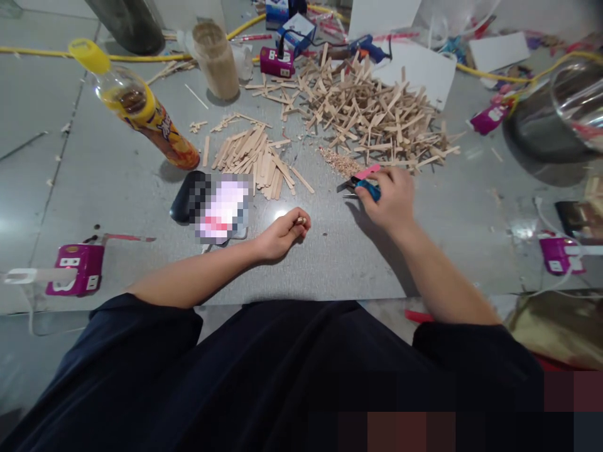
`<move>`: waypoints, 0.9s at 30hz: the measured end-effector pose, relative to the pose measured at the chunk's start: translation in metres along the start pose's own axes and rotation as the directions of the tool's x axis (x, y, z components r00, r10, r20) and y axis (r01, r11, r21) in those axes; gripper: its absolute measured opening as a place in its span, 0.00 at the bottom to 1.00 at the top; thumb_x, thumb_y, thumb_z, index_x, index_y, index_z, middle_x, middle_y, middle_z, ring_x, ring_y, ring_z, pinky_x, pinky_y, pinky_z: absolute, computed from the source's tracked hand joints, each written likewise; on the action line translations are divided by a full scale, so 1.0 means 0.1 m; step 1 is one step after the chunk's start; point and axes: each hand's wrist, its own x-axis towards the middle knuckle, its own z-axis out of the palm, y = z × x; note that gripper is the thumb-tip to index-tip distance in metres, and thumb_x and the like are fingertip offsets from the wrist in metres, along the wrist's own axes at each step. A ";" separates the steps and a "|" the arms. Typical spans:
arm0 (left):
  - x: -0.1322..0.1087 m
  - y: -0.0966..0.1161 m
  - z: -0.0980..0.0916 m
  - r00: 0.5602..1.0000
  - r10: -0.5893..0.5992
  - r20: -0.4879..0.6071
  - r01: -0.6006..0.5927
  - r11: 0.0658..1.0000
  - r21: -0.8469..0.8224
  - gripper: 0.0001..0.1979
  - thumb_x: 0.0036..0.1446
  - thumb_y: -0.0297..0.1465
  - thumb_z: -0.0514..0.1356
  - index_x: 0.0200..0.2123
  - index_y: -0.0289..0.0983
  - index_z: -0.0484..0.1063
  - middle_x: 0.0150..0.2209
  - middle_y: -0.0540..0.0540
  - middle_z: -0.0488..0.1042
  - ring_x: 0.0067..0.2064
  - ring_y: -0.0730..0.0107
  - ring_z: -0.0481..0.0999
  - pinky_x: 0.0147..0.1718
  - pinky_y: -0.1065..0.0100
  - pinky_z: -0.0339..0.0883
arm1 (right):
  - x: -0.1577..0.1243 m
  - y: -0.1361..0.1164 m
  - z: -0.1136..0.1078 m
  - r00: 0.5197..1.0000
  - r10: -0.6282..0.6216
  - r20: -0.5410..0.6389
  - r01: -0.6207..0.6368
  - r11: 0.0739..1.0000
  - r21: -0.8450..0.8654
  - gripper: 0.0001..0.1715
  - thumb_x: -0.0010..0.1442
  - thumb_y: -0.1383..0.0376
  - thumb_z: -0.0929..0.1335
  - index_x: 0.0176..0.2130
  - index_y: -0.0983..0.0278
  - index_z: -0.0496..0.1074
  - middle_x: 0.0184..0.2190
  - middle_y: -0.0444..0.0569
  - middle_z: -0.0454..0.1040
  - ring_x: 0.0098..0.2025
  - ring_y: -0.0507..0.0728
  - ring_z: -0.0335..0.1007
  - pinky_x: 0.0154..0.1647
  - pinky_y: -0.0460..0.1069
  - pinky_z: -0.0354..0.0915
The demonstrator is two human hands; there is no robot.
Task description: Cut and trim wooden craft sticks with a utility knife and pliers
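My left hand (pixel 285 235) is closed in a pinch just above the table. Small pale wooden stick pieces (pixel 300 221) show between its fingers; how many is hidden. My right hand (pixel 393 198) grips blue-handled pliers (pixel 370 189), their dark jaws pointing left. A pink strip (pixel 367 172) shows right beside the pliers; whether the hand holds it I cannot tell. Just beyond lies a small heap of tiny wood clippings (pixel 340 163). A pile of flat wooden sticks (pixel 257 160) lies ahead of my left hand. A larger pile of jumbled sticks (pixel 377 113) spreads behind my right hand.
A phone (pixel 223 207), its screen blurred, lies beside a dark case (pixel 188 198). A yellow-capped bottle (pixel 141 110) and a cloudy jar (pixel 215 63) stand at back left. A glue gun (pixel 370 47) rests behind the sticks. A metal pot (pixel 537 119) is at right, purple power adapters (pixel 82 270) nearby.
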 end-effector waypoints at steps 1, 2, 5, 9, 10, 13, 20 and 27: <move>0.00 0.00 0.00 1.000 0.001 0.005 -0.001 1.000 0.008 0.09 0.77 0.40 0.63 0.48 0.41 0.72 0.36 0.50 0.73 0.37 0.67 0.73 0.40 0.62 0.71 | 0.08 -0.16 0.01 0.997 -0.033 0.066 0.028 0.997 0.072 0.31 0.80 0.45 0.66 0.61 0.64 0.83 0.61 0.71 0.81 0.66 0.78 0.77 0.69 0.70 0.70; 0.00 0.01 -0.01 1.000 0.000 0.009 -0.001 1.000 0.017 0.08 0.76 0.39 0.64 0.49 0.41 0.73 0.37 0.50 0.74 0.36 0.67 0.73 0.40 0.62 0.71 | 0.17 -0.32 0.04 0.988 -0.044 0.145 0.026 0.992 0.122 0.29 0.80 0.47 0.66 0.59 0.64 0.83 0.58 0.70 0.83 0.63 0.78 0.79 0.65 0.69 0.71; 0.01 0.01 -0.01 1.000 -0.002 0.017 0.002 0.999 0.041 0.09 0.75 0.39 0.66 0.51 0.41 0.74 0.38 0.49 0.75 0.35 0.68 0.70 0.39 0.63 0.69 | 0.43 -0.76 0.23 0.970 -0.076 0.232 0.040 0.987 0.157 0.20 0.77 0.47 0.71 0.51 0.59 0.85 0.51 0.65 0.86 0.54 0.75 0.82 0.54 0.66 0.74; 0.02 -0.01 -0.03 1.000 0.009 -0.010 -0.009 0.998 0.057 0.12 0.78 0.43 0.63 0.52 0.41 0.74 0.39 0.49 0.75 0.38 0.67 0.72 0.42 0.62 0.69 | 0.64 -1.02 0.50 0.956 -0.053 0.288 0.003 0.985 0.173 0.13 0.75 0.54 0.72 0.41 0.59 0.82 0.42 0.64 0.84 0.44 0.72 0.80 0.49 0.67 0.74; 0.02 -0.03 -0.03 1.000 0.012 -0.019 -0.011 0.998 0.058 0.13 0.79 0.44 0.63 0.51 0.41 0.74 0.38 0.48 0.75 0.38 0.66 0.72 0.42 0.61 0.69 | 0.66 -1.02 0.53 0.954 -0.044 0.297 -0.012 0.983 0.182 0.12 0.74 0.55 0.73 0.39 0.59 0.81 0.39 0.64 0.83 0.43 0.72 0.79 0.48 0.68 0.74; 0.02 -0.07 -0.01 0.999 0.023 -0.036 -0.021 0.999 0.040 0.17 0.81 0.49 0.61 0.49 0.41 0.73 0.37 0.49 0.73 0.38 0.66 0.71 0.41 0.62 0.68 | 0.64 -0.97 0.52 0.947 -0.034 0.320 -0.047 0.969 0.244 0.14 0.69 0.57 0.75 0.31 0.57 0.75 0.32 0.61 0.79 0.40 0.71 0.77 0.48 0.68 0.73; 0.05 -0.14 0.01 0.989 0.076 -0.130 -0.081 0.996 -0.037 0.24 0.80 0.58 0.61 0.49 0.43 0.69 0.35 0.53 0.63 0.33 0.69 0.62 0.34 0.64 0.60 | 0.11 -0.99 0.12 0.968 -0.038 0.249 -0.109 0.827 0.551 0.19 0.76 0.47 0.68 0.40 0.56 0.72 0.33 0.51 0.78 0.35 0.62 0.72 0.41 0.59 0.70; 0.07 -0.10 0.01 0.964 0.156 -0.216 -0.166 0.986 -0.027 0.32 0.72 0.65 0.67 0.53 0.43 0.70 0.41 0.49 0.71 0.39 0.66 0.71 0.41 0.60 0.70 | -0.38 -1.37 0.10 0.927 -0.224 0.302 -0.100 0.627 0.773 0.29 0.75 0.36 0.70 0.38 0.57 0.72 0.27 0.43 0.74 0.27 0.56 0.64 0.32 0.55 0.65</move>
